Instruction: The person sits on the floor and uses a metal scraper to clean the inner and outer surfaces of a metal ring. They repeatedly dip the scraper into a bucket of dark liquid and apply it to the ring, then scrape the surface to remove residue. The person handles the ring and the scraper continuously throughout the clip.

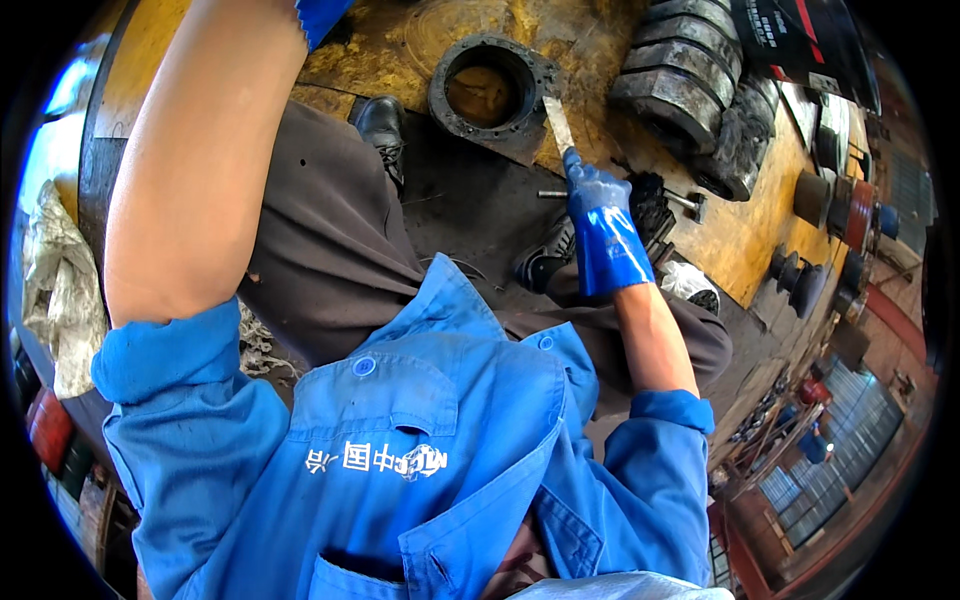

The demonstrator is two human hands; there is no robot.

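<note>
My right hand [599, 190], in a blue rubber glove, is closed around a flat scraper [558, 123]. The pale blade points up and away from me, its tip beside the right edge of a round, black, greasy metal housing [440, 97]. That housing lies on the stained yellow worktop [385, 25] and has a wide bore with brown grime inside. My left arm reaches forward at the upper left. Only the blue cuff of my left hand [322, 14] shows at the top edge; its fingers are outside the picture.
Thick grey metal rings [672, 85] stand in a row at the far right, beside a black bucket [812, 45]. A bolt [697, 206] lies right of my glove. Spools and dark parts [797, 280] line the right side. A crumpled pale cloth [60, 290] hangs at left.
</note>
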